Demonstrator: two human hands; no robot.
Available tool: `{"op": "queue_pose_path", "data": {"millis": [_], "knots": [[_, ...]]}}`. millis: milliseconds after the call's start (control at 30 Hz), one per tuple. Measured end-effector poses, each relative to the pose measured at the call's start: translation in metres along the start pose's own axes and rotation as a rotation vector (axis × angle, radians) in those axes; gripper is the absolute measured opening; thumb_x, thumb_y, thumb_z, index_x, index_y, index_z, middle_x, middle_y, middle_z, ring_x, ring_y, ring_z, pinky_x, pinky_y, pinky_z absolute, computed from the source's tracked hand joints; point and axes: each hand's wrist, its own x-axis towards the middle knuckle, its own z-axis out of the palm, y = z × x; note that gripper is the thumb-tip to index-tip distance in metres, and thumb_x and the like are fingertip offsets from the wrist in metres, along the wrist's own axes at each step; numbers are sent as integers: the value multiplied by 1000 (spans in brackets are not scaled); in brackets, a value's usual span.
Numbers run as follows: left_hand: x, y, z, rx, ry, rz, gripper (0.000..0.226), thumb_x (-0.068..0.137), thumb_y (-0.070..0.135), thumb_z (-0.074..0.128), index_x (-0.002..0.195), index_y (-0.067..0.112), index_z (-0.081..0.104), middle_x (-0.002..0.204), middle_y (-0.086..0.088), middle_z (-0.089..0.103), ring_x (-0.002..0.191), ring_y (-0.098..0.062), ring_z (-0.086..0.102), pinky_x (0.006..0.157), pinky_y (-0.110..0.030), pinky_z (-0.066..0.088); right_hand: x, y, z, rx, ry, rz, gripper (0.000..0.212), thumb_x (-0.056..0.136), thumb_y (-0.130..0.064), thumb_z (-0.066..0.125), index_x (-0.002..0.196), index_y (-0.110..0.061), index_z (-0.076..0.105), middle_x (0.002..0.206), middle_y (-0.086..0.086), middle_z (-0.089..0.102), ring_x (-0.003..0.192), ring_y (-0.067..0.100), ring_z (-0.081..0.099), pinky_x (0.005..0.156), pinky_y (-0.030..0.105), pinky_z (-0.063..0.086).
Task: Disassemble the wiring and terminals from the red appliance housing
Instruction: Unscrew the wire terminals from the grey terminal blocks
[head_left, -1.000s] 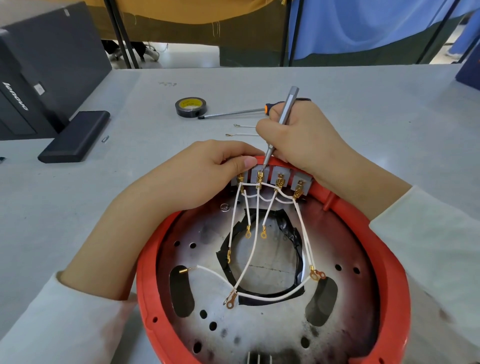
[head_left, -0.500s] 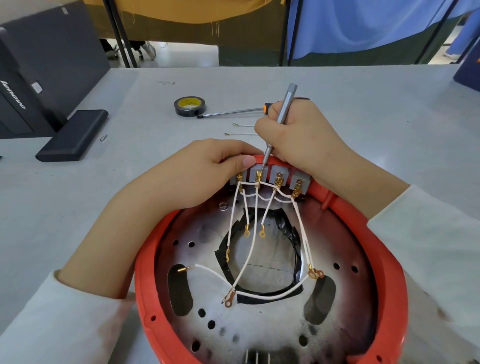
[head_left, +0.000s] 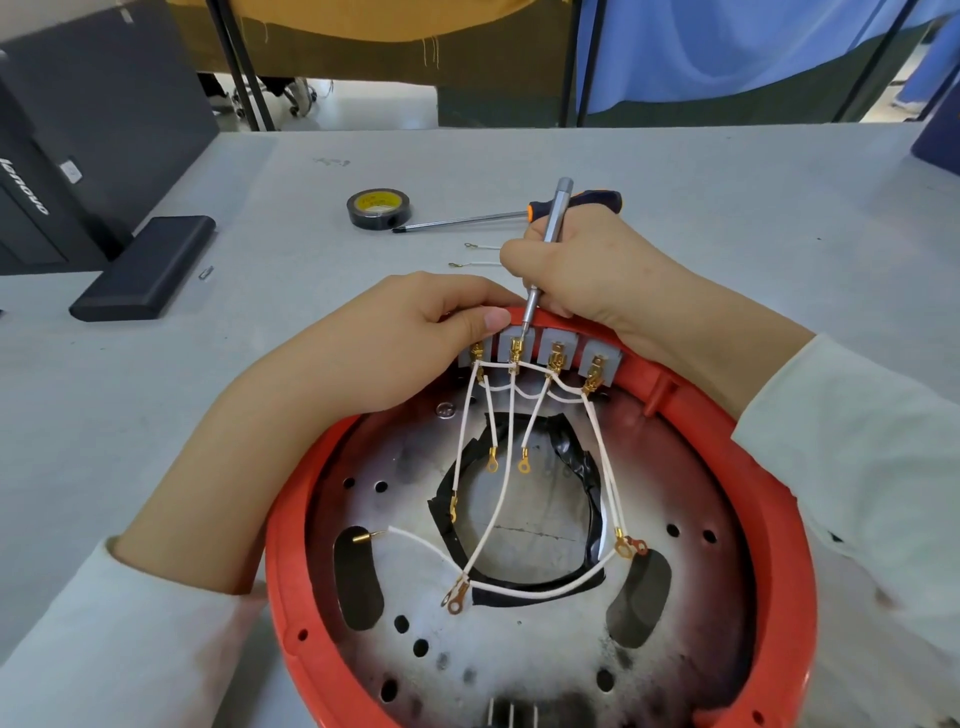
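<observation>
Curled tight round a slim grey screwdriver (head_left: 545, 249), the right hand (head_left: 587, 270) sets the tip down on the second terminal from the left, while the left hand (head_left: 415, 338) pinches the far rim of the red housing (head_left: 779, 519) beside the terminal block (head_left: 540, 353), thumb on top.

The housing fills the lower centre of the frame, lying open side up on the grey table (head_left: 727, 208).

The job looks to be in its middle stretch. Four grey terminals sit in a row on the rim, each with a brass connector still seated and white wires (head_left: 498, 499) hanging from them; the ring lugs at the lower ends lie loose on the metal plate (head_left: 519, 649), apparently already unfastened. Two short wires (head_left: 475, 255) lie on the table above the hands, seemingly removed. Left to do: freeing all four connectors.

Also counted: one black tape roll (head_left: 378, 209), one orange-handled screwdriver (head_left: 498, 215), both upper centre.
</observation>
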Motion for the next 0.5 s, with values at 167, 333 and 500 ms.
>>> {"op": "queue_pose_path", "data": {"millis": [167, 333, 500], "knots": [[1, 1, 1, 25, -5, -20, 26, 98, 30, 44, 115, 39, 62, 110, 14, 66, 104, -6, 58, 98, -30, 42, 1, 0, 1, -5, -1, 35, 27, 84, -23, 56, 62, -16, 41, 52, -2, 39, 42, 10, 34, 45, 22, 31], [1, -2, 1, 9, -2, -25, 25, 98, 32, 44, 114, 41, 62, 110, 19, 66, 103, 1, 57, 92, -12, 39, -8, 2, 2, 35, 140, -189, 36, 81, -13, 55, 53, -17, 33, 45, -7, 33, 39, 6, 30, 38, 14, 26], [0, -3, 1, -6, 11, -21, 25, 97, 32, 46, 113, 40, 63, 108, 19, 67, 100, 3, 58, 88, -8, 38, -13, 1, 2, 61, 187, -342, 39, 81, -8, 54, 52, -16, 30, 41, -10, 30, 41, 6, 33, 40, 10, 27]]}}
